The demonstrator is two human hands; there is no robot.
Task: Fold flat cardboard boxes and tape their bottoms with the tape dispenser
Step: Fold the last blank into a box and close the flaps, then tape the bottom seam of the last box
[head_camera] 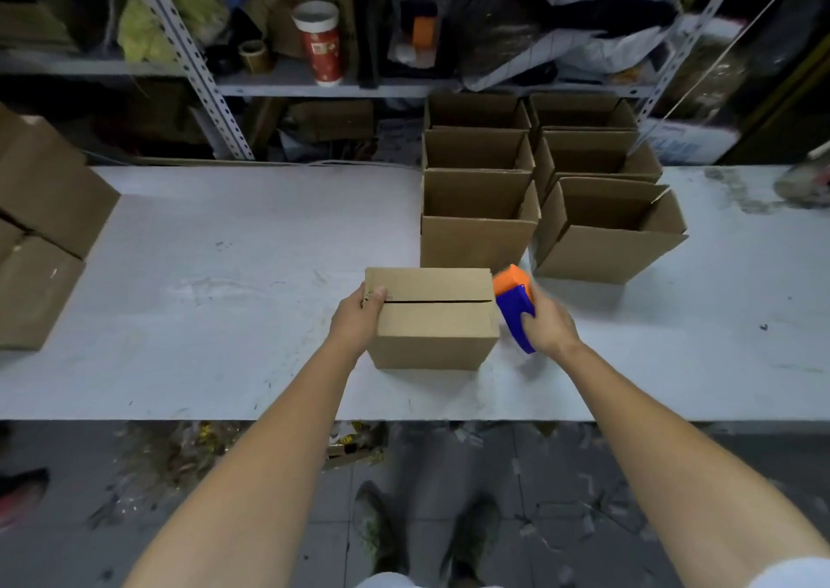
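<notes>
Now, at the far left, brown boxes [45, 228] are stacked on the white table [215, 340]. Near the middle, the folded box [431, 331] is gripped at its left end by the left hand [357, 320], with the thumb pressed on top. At its right end, the tape dispenser [516, 309] is held by the right hand [551, 325], with the fingers curled round it. Behind, open boxes [478, 228] are lined up.

Brown cardboard box [433, 318] stood at frame centre, closed side up, its two flaps met along a dark untaped seam, orange-and-blue tape dispenser [514, 307], slightly blurred, was just beside its right edge, six open-topped boxes [476, 237] sat in two rows at upper right.
</notes>
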